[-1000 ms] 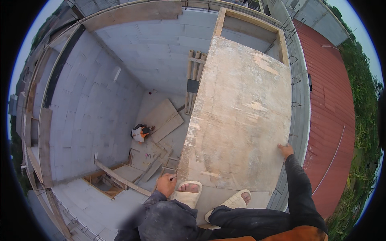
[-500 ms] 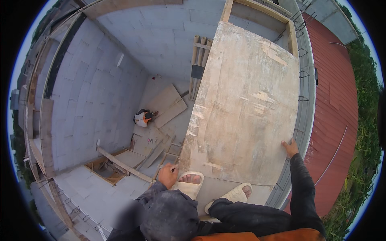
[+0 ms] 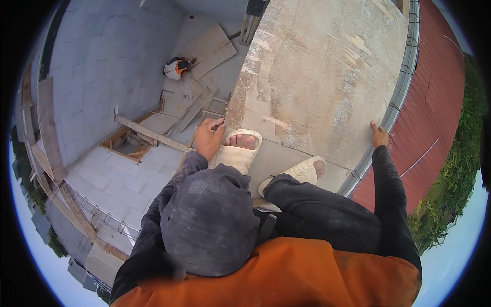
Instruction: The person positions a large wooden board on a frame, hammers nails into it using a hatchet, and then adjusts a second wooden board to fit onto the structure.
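A large worn plywood sheet [image 3: 322, 77] lies in front of me, its surface scuffed and peeling. My left hand [image 3: 208, 139] is at the sheet's near left corner, its fingers curled against the edge. On the opposite side, my right hand [image 3: 379, 136] grips the sheet's right edge, with part of its fingers hidden. Between my hands, my feet in cream sandals rest by the near edge; the left sandal [image 3: 239, 151] is close to my left hand and the right sandal [image 3: 296, 171] stands on a second panel [image 3: 281, 153].
Left of the sheet is a deep drop to a room walled with pale blocks [image 3: 112, 66]. A co-worker [image 3: 176, 68] crouches below beside a board [image 3: 212, 48]. A wooden beam [image 3: 151, 133] crosses the gap. Steel rebar [image 3: 401, 89] and a red metal roof [image 3: 434, 92] run along the right.
My view has tilted downward, so the sheet and the room below sit higher in the picture. Both hands stay at the sheet's edges, and more of my knees and orange top shows.
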`<state>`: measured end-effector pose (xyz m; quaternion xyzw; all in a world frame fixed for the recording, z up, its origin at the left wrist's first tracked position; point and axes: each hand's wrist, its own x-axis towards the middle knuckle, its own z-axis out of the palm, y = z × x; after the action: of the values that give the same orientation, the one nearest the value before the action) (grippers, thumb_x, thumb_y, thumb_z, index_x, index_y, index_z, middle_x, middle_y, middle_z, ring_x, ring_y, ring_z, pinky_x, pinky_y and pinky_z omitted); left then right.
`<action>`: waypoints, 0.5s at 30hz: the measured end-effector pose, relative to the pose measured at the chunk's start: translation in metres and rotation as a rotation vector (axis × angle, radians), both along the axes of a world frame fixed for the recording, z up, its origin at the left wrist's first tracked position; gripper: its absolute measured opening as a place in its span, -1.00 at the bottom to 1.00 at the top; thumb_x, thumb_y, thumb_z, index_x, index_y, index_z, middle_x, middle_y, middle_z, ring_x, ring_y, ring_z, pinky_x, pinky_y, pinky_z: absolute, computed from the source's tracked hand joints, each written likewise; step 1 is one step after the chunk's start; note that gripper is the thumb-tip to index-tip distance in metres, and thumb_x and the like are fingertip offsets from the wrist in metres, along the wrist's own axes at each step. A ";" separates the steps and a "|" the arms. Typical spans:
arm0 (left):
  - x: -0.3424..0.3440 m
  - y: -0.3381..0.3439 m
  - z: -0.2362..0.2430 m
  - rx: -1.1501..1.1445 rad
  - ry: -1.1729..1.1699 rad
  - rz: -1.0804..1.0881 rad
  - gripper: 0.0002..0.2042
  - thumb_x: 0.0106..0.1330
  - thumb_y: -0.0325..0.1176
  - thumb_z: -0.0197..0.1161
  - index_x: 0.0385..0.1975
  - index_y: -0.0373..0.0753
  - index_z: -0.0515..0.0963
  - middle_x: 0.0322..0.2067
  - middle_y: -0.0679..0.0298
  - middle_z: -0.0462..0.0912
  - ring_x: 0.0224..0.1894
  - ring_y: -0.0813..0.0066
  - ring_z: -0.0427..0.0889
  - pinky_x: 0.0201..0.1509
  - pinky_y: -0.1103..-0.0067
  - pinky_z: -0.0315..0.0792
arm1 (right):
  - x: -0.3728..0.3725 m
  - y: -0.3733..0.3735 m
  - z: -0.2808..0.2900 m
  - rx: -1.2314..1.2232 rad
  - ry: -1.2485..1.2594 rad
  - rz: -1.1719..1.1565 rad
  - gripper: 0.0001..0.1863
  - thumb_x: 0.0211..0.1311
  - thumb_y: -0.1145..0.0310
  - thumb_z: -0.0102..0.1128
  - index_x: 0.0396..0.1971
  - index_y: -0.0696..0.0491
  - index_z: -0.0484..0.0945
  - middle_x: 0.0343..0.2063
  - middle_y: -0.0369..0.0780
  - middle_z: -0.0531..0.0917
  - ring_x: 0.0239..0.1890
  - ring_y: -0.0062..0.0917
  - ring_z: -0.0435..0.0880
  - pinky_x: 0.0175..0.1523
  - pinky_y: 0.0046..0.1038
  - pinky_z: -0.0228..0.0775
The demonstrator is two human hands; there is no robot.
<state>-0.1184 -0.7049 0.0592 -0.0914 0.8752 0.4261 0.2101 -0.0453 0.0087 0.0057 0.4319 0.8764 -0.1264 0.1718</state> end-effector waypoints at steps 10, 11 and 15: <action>-0.021 0.000 0.000 0.035 -0.197 -0.019 -0.69 0.39 -0.35 0.35 -0.04 -0.51 0.69 -0.19 0.20 0.74 -0.25 0.53 0.69 -0.23 0.59 0.60 | -0.035 -0.055 0.040 0.061 -0.157 -0.006 -0.14 0.28 -0.34 0.23 0.16 0.23 0.61 0.12 0.08 0.68 0.22 -0.08 0.65 0.32 -0.15 0.46; -0.020 0.002 0.006 0.038 -0.210 -0.014 -0.69 0.40 -0.35 0.35 -0.04 -0.51 0.69 -0.20 0.22 0.73 -0.26 0.56 0.68 -0.26 0.62 0.59 | -0.038 -0.060 0.041 0.057 -0.186 -0.004 -0.16 0.30 -0.33 0.22 0.13 0.23 0.62 0.12 0.08 0.68 0.20 -0.08 0.67 0.29 -0.14 0.48; -0.015 -0.004 -0.008 0.021 -0.187 -0.032 -0.68 0.41 -0.34 0.35 -0.02 -0.50 0.68 -0.21 0.23 0.73 -0.27 0.59 0.66 -0.27 0.63 0.58 | -0.037 -0.061 0.045 0.037 -0.201 -0.048 -0.12 0.28 -0.34 0.23 0.19 0.24 0.59 0.11 0.09 0.69 0.19 -0.09 0.68 0.30 -0.17 0.49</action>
<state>-0.1330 -0.7087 0.0517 -0.1148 0.8486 0.4213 0.2987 -0.0818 -0.0522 0.0505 0.4664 0.8463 -0.0704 0.2477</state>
